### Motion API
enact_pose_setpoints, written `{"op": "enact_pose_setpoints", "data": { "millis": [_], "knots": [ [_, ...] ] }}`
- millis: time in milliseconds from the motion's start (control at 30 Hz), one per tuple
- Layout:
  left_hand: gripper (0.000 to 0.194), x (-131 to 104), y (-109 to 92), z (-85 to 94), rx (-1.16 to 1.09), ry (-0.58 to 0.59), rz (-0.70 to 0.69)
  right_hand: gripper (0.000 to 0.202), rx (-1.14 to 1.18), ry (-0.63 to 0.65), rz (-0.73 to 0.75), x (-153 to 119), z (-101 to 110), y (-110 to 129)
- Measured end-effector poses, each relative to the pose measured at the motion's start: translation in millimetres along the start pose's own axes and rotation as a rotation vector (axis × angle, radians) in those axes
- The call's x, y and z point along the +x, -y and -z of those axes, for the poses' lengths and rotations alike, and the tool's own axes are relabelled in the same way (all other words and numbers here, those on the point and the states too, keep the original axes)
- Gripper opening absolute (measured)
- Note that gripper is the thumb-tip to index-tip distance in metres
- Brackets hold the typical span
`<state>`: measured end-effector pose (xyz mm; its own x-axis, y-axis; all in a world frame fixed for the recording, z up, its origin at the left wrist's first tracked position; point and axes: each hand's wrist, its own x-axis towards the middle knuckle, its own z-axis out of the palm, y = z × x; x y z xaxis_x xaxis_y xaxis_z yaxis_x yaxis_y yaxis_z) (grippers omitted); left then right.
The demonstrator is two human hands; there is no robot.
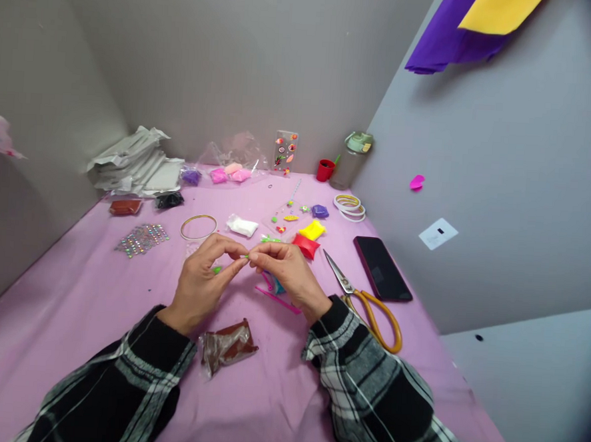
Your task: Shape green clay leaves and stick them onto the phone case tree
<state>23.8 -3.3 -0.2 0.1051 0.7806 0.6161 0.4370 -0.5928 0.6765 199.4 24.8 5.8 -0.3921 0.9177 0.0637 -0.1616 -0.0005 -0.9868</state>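
My left hand [202,281] and my right hand [289,274] meet fingertip to fingertip over the middle of the table. Between the pinched fingers of both shows a tiny green piece [246,257], which looks like soft clay. A second green lump [217,269] lies just behind my left thumb. Under my right hand are thin pink sticks [280,301] and something blue, partly hidden. A brown clay packet [235,347] in clear wrap rests between my wrists. Beyond my right hand lie a red packet [306,246] and a yellow packet [313,231].
Orange-handled scissors [370,312] and a phone [383,268] lie on the right. Bangles [350,207], a bottle [348,163] and a red cup [325,170] are farther back. At left are a gem sheet [143,240], a gold bangle [199,218] and stacked white packets [139,161].
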Motion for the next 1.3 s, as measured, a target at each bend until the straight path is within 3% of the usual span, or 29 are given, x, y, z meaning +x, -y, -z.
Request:
{"op": "enact_pose_setpoints", "data": {
  "millis": [1300],
  "knots": [
    [0.006, 0.2, -1.6, 1.2, 0.015, -0.001, 0.014, 0.015, -0.053, -0.022, 0.007, -0.5, -1.4, 3.3]
  ]
}}
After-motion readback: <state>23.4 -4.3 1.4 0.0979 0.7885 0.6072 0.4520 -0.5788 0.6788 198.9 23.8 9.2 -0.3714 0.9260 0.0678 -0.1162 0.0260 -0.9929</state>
